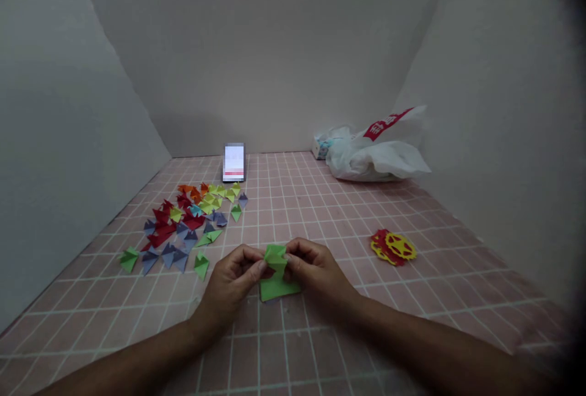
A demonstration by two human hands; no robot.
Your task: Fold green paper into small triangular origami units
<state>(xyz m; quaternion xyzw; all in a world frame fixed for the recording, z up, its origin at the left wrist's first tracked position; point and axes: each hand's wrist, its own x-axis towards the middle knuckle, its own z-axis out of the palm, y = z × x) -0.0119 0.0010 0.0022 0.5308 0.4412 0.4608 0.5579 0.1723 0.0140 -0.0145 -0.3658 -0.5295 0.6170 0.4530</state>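
A partly folded piece of green paper (275, 255) is held up between my two hands near the front middle of the table. My left hand (238, 274) pinches its left edge between thumb and fingers. On the other side, my right hand (314, 268) grips the right edge in the same way. Just below the folded piece lies a stack of green square paper (277, 289), partly hidden by the hands. Several folded paper shapes in red, orange, yellow, blue and green (178, 219) are spread to the left of my left hand.
Red and yellow cut-out discs (392, 247) lie to the right. A phone with a lit screen (234, 163) stands at the back. A white plastic bag (375, 155) rests at the back right beside a tissue box (320, 147). Pale walls enclose the pink tiled-pattern tabletop (293, 359).
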